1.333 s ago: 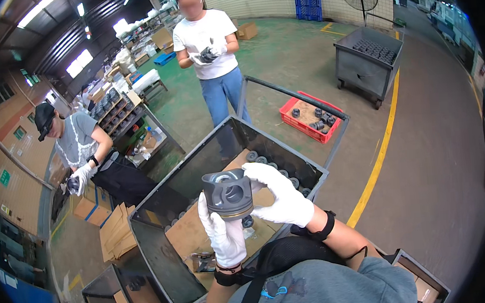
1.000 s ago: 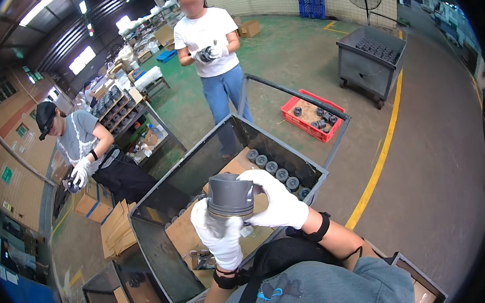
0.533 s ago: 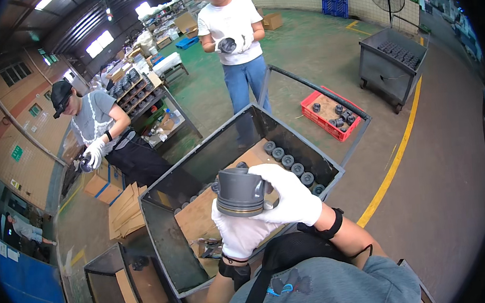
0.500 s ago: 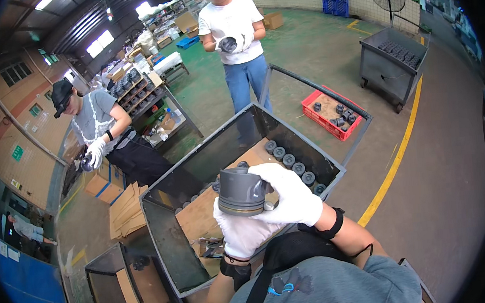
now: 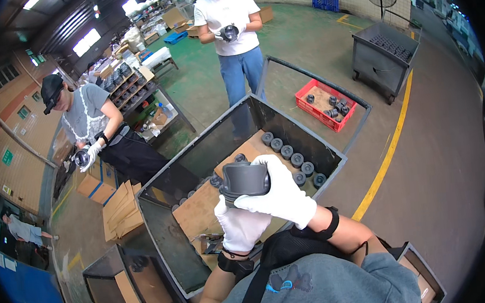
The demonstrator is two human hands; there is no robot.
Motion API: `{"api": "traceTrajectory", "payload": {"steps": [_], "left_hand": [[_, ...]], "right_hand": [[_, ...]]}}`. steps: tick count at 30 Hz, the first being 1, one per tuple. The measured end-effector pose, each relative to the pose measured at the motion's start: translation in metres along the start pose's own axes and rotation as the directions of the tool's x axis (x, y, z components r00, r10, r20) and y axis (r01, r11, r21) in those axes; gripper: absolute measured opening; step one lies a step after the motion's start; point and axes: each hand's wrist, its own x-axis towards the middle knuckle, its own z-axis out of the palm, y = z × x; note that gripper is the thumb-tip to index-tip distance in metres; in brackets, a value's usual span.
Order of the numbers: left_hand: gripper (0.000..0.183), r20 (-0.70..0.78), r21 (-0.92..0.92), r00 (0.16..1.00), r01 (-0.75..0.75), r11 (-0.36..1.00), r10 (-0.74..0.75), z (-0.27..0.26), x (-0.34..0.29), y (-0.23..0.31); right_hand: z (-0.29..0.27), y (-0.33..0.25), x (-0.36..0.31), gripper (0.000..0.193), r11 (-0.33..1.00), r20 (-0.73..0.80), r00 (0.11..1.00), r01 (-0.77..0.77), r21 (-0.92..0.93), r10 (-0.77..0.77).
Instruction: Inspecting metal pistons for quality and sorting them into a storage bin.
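A dark grey engine piston (image 5: pixel 246 178) is held up in front of me, over the metal cart (image 5: pixel 168 260). My right hand (image 5: pixel 283 196), in a white glove, is closed round its right side, fingers on top and thumb along the lower edge. Just below, my left hand (image 5: pixel 245 226), also gloved, supports it, its thumb reaching up to the lower left edge; its other fingers are partly hidden. In the cart, several pistons (image 5: pixel 286 151) stand in rows along the right wall, and more sit to the left beside sheets of cardboard (image 5: pixel 197 213).
Beyond the cart a person in a white shirt (image 5: pixel 227 16) holds a piston; another in grey (image 5: pixel 88 109) holds one at left. A red crate (image 5: pixel 325 105) with pistons lies past the cart's handle (image 5: pixel 319 77). A grey bin (image 5: pixel 383 55) stands far right, flattened cardboard (image 5: pixel 123 212) at left.
The piston has turned in my hands, so its side recess now faces me instead of the ringed band. My right hand's fingers have moved over its top. The view has shifted slightly.
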Motion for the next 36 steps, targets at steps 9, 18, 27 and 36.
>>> {"api": "traceTrajectory", "payload": {"steps": [9, 18, 27, 36], "left_hand": [[0.080, 0.220, -0.046, 0.968, 0.133, 0.990, -0.120, -0.002, -0.010, 0.031], [0.110, 0.178, 0.639, 0.888, -0.432, 0.637, 0.423, -0.035, -0.014, 0.023], [0.123, 0.470, 0.715, 0.755, -0.630, 0.303, 0.458, -0.061, -0.022, 0.040], [0.065, 0.341, -0.186, 0.923, 0.249, 0.950, -0.175, -0.061, -0.017, 0.048]], "right_hand": [[-0.013, -0.006, -0.009, 0.090, 0.949, 0.270, 0.917, 0.312, -0.031, -0.293], [0.003, 0.012, -0.009, 0.085, 0.900, 0.133, 0.932, 0.360, -0.244, -0.337], [0.014, 0.012, -0.011, 0.070, 0.781, 0.122, 0.839, 0.539, -0.316, -0.530], [0.014, 0.007, -0.051, 0.101, 0.834, 0.177, 0.866, 0.499, -0.235, -0.469]]}}
